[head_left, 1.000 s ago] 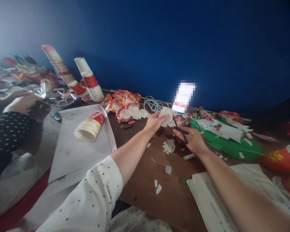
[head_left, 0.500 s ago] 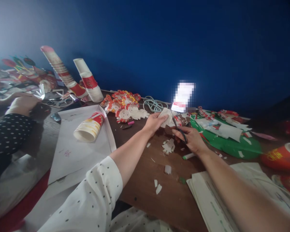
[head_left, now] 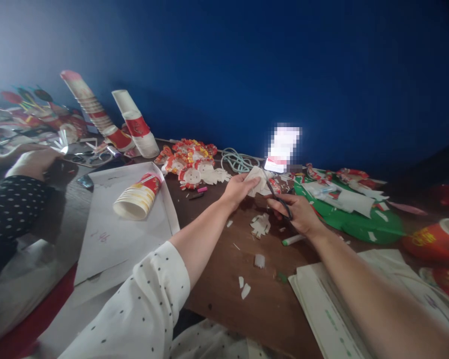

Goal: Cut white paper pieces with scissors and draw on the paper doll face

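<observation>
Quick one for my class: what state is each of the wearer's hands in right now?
Left hand: closed, holding a piece of white paper.
Right hand: closed, holding dark scissors by the handles.

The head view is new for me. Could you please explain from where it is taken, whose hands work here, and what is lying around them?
There is no robot: a person works with bare hands, wearing the camera on the head, pointed forward and down. The left hand holds a white piece, probably paper; the right hand holds dark scissors against it. On the brown table lie a white cutout, small scraps and a green-tipped marker. Nested paper cups lie on their side further left. Another person's hand shows at the left edge.
</observation>
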`<state>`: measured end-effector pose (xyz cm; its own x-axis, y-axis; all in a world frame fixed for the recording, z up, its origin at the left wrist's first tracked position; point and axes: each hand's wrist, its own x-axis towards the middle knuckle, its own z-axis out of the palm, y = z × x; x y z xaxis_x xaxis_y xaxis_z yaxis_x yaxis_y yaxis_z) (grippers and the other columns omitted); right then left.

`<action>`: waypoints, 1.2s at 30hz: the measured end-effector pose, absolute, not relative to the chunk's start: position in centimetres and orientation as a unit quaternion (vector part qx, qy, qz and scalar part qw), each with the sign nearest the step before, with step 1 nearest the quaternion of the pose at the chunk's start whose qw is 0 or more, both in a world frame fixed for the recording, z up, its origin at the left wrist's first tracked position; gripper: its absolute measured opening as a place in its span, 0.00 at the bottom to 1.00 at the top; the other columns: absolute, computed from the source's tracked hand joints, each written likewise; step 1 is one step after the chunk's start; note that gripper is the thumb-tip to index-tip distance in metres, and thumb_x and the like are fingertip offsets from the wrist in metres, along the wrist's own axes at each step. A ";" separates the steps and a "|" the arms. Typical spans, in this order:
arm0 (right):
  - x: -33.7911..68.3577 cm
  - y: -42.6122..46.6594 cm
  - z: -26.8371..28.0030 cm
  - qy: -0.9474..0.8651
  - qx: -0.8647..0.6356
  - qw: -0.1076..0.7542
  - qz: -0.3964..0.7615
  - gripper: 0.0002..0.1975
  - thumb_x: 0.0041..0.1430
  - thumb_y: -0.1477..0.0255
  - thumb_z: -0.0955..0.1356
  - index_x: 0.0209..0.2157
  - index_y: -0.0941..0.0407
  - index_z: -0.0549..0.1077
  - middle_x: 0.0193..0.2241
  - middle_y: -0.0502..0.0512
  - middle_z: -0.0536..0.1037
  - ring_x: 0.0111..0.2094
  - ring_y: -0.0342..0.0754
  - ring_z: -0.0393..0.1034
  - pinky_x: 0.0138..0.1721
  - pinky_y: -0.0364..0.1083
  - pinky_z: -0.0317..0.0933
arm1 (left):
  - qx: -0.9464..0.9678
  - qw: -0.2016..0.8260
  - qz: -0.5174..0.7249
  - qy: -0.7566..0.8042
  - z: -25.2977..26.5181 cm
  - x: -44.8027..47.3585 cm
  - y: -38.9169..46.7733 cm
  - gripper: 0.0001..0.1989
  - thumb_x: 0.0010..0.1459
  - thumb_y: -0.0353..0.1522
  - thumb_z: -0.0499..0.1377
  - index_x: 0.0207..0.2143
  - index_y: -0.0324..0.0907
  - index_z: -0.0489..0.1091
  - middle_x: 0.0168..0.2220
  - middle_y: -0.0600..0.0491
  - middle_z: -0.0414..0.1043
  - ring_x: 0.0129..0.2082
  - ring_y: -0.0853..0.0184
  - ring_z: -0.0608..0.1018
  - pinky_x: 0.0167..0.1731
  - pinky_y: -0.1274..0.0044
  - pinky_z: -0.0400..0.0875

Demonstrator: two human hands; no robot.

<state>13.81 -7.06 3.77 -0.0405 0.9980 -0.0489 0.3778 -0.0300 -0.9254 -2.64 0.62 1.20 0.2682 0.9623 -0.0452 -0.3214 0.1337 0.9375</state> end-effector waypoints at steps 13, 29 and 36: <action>15.1 -6.4 2.5 -0.619 -0.566 0.350 0.417 0.24 0.50 0.54 0.70 0.41 0.58 0.79 0.17 0.47 0.69 0.19 0.41 0.62 0.23 0.42 0.56 | 0.438 0.670 0.486 0.351 1.2 -2.6 0.6 0.15 0.45 0.37 0.67 0.34 0.35 0.75 0.26 0.50 0.76 0.23 0.70 0.75 0.27 0.78 0.69; 15.0 -6.6 3.0 -0.612 -0.568 0.342 0.431 0.23 0.51 0.54 0.70 0.41 0.57 0.78 0.18 0.48 0.70 0.20 0.42 0.63 0.24 0.43 0.57 | 0.505 0.608 0.471 0.391 0.7 -2.9 0.9 0.19 0.49 0.42 0.64 0.39 0.36 0.76 0.29 0.48 0.76 0.25 0.71 0.74 0.29 0.78 0.69; 14.8 -6.7 3.3 -0.611 -0.568 0.340 0.435 0.24 0.51 0.54 0.70 0.41 0.58 0.78 0.18 0.48 0.70 0.20 0.42 0.64 0.26 0.44 0.59 | 0.510 0.603 0.471 0.393 0.6 -2.8 0.9 0.18 0.49 0.41 0.64 0.39 0.37 0.76 0.29 0.49 0.76 0.25 0.71 0.74 0.30 0.78 0.68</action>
